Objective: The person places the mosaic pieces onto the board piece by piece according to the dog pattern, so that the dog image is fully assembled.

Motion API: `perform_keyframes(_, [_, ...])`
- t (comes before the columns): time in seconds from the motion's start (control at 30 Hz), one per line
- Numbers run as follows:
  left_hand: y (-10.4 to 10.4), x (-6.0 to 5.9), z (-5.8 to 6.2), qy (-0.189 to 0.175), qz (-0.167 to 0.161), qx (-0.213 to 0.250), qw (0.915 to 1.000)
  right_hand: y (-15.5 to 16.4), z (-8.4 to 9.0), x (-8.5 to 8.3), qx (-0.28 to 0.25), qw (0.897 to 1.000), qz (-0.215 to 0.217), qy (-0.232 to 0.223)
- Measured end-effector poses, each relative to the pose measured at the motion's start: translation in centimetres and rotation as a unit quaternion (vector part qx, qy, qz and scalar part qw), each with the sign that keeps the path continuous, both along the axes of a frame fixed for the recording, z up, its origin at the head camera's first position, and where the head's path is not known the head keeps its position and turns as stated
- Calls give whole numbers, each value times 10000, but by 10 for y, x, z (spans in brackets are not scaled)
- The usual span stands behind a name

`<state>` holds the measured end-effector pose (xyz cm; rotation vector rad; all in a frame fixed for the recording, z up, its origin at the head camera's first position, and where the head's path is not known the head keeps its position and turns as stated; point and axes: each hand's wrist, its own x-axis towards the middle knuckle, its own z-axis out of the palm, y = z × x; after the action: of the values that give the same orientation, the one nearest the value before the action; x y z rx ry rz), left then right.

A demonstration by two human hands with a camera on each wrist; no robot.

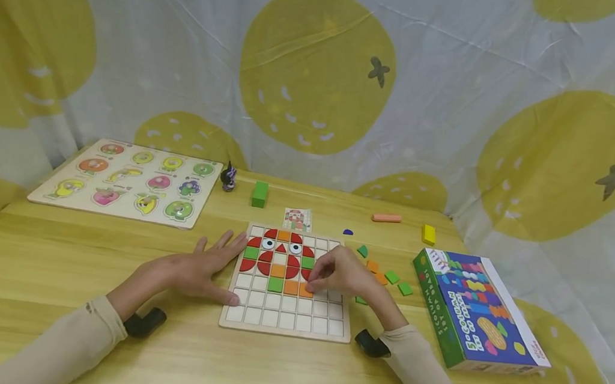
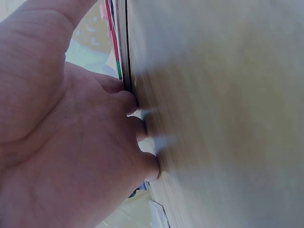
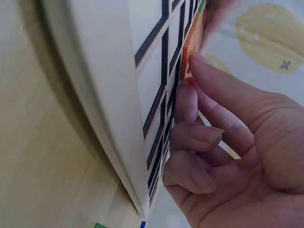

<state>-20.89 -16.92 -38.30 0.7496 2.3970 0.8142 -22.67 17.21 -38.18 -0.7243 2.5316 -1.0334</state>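
Observation:
A wooden grid board (image 1: 286, 323) lies on the table, partly filled with red, orange and green tiles and two eye-patterned discs that form a picture. My left hand (image 1: 195, 273) is spread along the board's left side, its fingertips and thumb at the edge; in the left wrist view its fingers touch down beside the board. With thumb and index finger, my right hand (image 1: 343, 273) pinches an orange square tile (image 1: 306, 290) at a grid cell, right of another orange tile (image 1: 291, 288). The other fingers of the right hand (image 3: 223, 137) are curled. Part of the board's upper right is hidden behind it.
Loose green and orange tiles (image 1: 392, 277) lie right of the board. Behind it are a small pattern card (image 1: 297, 219) and a blue half-round piece (image 1: 348, 232). A fruit puzzle board (image 1: 129, 183), a green block (image 1: 260, 194) and a bead-set box (image 1: 485, 311) stand farther out.

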Motion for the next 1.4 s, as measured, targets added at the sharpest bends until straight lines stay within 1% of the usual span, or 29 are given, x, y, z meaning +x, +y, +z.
perform_keyframes(0.13, [1, 0, 0, -9, -7, 16, 10000, 9, 2, -5, -75, 9999, 83, 127])
perform_keyframes(0.23, [2, -1, 0, -7, -10, 3, 10000, 25, 4, -13, -148, 9993, -2, 330])
perform_keyframes(0.33, [2, -2, 1, -15, -9, -35, 10000, 45, 6, -20, -204, 9980, -335, 488])
perform_keyframes(0.4, [2, -3, 2, -10, -7, -61, 10000, 59, 5, -24, -289, 9960, -658, 537])
perform_keyframes(0.57, [2, -3, 3, 19, -6, -50, 10000, 82, -1, -32, -504, 9862, -1483, 537])
perform_keyframes(0.73, [1, -4, 1, 18, -34, -50, 10000, 96, -8, -38, -480, 9755, -2080, 536])
perform_keyframes(0.87, [2, -5, -1, 63, -49, -88, 9999, 106, -11, -41, -428, 9697, -2366, 436])
perform_keyframes(0.97, [2, -6, -1, 69, -61, -82, 9999, 112, -15, -43, -393, 9704, -2362, 331])
perform_keyframes(1.17, [0, -4, -4, 30, -63, -47, 10000, 117, -23, -46, -276, 9785, -2029, 225])
perform_keyframes(1.4, [1, -3, -2, -5, -56, -23, 10000, 114, -23, -46, -289, 9799, -1969, 145])
